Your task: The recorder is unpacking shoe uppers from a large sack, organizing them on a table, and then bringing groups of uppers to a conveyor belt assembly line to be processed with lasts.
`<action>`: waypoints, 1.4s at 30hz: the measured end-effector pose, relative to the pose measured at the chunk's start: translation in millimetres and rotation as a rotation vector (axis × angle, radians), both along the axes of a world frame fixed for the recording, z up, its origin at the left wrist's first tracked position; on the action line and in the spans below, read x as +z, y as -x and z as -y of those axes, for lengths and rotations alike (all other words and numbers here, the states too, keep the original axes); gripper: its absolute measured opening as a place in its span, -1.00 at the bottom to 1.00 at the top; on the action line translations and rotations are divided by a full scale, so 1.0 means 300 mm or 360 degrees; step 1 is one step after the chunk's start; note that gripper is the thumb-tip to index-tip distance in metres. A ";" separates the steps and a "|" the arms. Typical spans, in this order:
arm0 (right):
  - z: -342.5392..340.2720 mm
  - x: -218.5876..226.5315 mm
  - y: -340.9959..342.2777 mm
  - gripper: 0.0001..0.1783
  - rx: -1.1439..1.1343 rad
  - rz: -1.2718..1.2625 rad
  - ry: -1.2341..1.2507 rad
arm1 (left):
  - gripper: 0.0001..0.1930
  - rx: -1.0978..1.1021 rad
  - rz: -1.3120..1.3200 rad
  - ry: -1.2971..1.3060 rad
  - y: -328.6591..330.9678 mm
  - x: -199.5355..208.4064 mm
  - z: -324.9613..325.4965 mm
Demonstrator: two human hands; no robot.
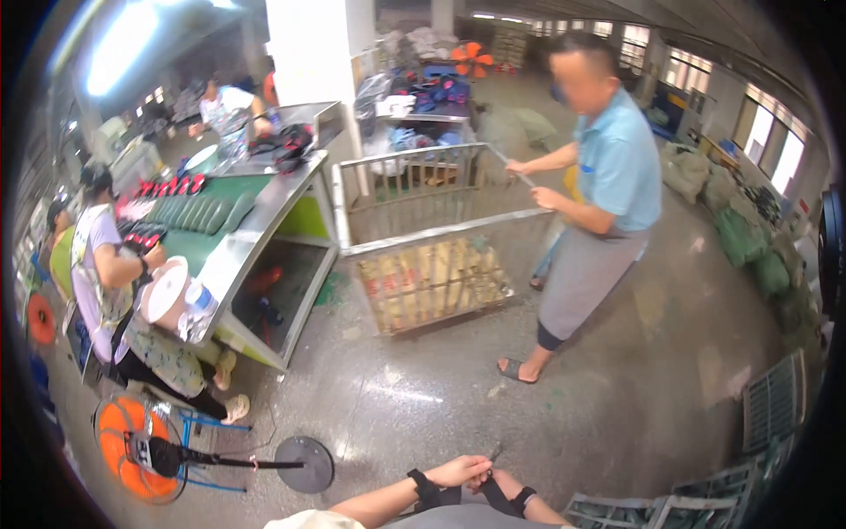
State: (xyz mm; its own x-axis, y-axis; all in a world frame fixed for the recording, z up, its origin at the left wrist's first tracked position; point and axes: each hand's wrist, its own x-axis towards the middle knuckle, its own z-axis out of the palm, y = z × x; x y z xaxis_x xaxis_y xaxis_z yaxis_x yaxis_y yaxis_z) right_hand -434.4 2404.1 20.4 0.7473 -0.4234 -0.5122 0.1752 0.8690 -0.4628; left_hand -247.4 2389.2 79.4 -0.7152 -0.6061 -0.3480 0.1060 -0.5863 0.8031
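Note:
My left hand (pixel 462 471) and my right hand (pixel 490 478) meet low in the picture, close to my body. The left fingers are pinched together, and a small dark thing (pixel 499 450) pokes out just beyond them; its kind is too small to tell. My right hand is curled in against the left, its fingers partly hidden. A black strap (pixel 426 487) circles my left wrist, and another black strap (pixel 522 500) is on the right one. Grey cloth lies beneath my forearms.
Ahead, a person (pixel 608 176) in a blue shirt grips a metal-framed cart (pixel 423 236) with yellowish contents. On the left are a workbench (pixel 256 231), a person (pixel 115 256) and an orange floor fan (pixel 141 448). Green crates (pixel 705 494) stand at lower right, sacks (pixel 749 238) beyond.

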 end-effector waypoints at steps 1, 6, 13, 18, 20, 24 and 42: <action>-0.027 0.066 -0.007 -0.77 0.0022 -0.0259 0.0053 | -0.72 0.0113 0.0023 -0.0019 0.000 0.061 0.003; -0.050 -0.122 0.148 -0.64 -0.0345 -0.0613 0.0708 | -0.83 0.0256 0.0156 0.0352 0.006 0.024 0.050; 0.069 -0.199 0.700 -0.80 -0.0339 -0.1716 0.1639 | -0.84 0.0215 0.0441 0.0721 0.321 0.038 0.274; 0.212 0.051 1.079 -0.75 -0.1362 -0.1567 0.0696 | -0.78 -0.0093 0.0341 0.1426 0.803 -0.022 0.515; 0.240 0.084 1.279 -0.74 -0.1384 -0.2013 0.1570 | -0.69 -0.0721 0.0576 0.1183 1.004 0.045 0.627; 0.426 0.387 1.420 -0.73 -0.2030 -0.1212 0.0496 | -0.47 -0.0750 0.0520 0.1352 1.283 0.059 0.763; 1.738 0.602 1.853 -0.83 -0.0764 -0.1147 0.1330 | -0.70 -0.0476 0.0211 0.0805 1.840 0.201 1.854</action>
State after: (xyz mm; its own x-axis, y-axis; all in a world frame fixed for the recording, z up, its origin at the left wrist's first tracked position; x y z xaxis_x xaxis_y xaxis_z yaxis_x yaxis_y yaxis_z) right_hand -990.2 1882.7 201.0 0.0774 -0.9803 -0.1820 -0.1316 0.1709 -0.9765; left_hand -799.5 1832.9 139.8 -0.8503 -0.4992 -0.1669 -0.1249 -0.1168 0.9853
